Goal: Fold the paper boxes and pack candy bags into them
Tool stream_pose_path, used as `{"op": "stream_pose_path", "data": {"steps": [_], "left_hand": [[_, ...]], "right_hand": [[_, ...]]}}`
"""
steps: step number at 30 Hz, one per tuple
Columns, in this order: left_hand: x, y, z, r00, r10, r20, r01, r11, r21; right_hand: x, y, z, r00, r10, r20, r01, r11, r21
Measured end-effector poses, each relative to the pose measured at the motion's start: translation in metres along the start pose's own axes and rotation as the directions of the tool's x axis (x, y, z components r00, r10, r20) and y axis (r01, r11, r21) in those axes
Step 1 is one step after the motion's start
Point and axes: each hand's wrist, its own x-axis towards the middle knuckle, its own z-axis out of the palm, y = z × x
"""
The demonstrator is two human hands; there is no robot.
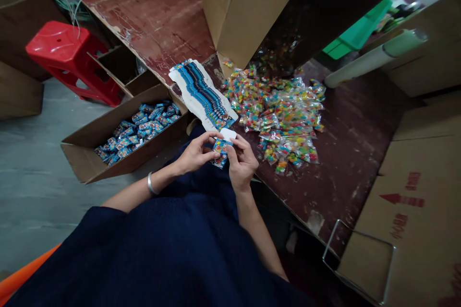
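Between my two hands is a small blue printed carton (220,149) with a white flap standing up at its top end. My left hand (199,152) pinches its left side, thumb in front. On the other side my right hand (242,157) grips the carton, with the thumb near its edge and fingers by the white flap. Just beyond lies a fanned row of flat blue-and-white cartons (205,93) on the table. Right of it is a heap of clear bags of colourful candy (281,115). Whether the held carton contains anything is hidden.
An open cardboard box (79,156) at left holds many small blue cartons. Behind it stands a red plastic stool (68,53). A tall cardboard box (237,5) is on the red-brown table (345,153). At right are a large cardboard box (414,192) and a metal wire frame (391,268).
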Motion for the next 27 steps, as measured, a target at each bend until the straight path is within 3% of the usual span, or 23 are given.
{"op": "stream_pose_path", "data": {"steps": [5,10,13,21,27], "left_hand": [[0.0,-0.002,0.001,1.0,-0.017,0.015,0.017,1.0,0.017],[0.002,-0.002,0.001,0.998,0.006,-0.057,-0.008,1.0,-0.029],[0.0,0.0,0.0,0.998,-0.004,-0.068,0.004,1.0,-0.004],[-0.006,0.004,-0.004,0.996,0.078,-0.037,-0.066,0.963,0.263],[-0.006,0.006,-0.007,0.999,0.047,0.003,-0.047,0.969,0.243]], "right_hand": [[0.007,-0.002,-0.001,0.997,-0.034,0.074,0.039,0.997,-0.068],[0.009,-0.007,0.007,1.0,0.016,0.008,-0.016,1.0,0.021],[0.015,-0.013,0.006,0.996,0.022,0.088,-0.024,1.0,0.021],[0.041,-0.019,-0.008,0.939,0.249,0.237,-0.263,0.965,0.028],[0.047,-0.018,-0.009,0.944,0.2,0.262,-0.208,0.978,0.002]]}}
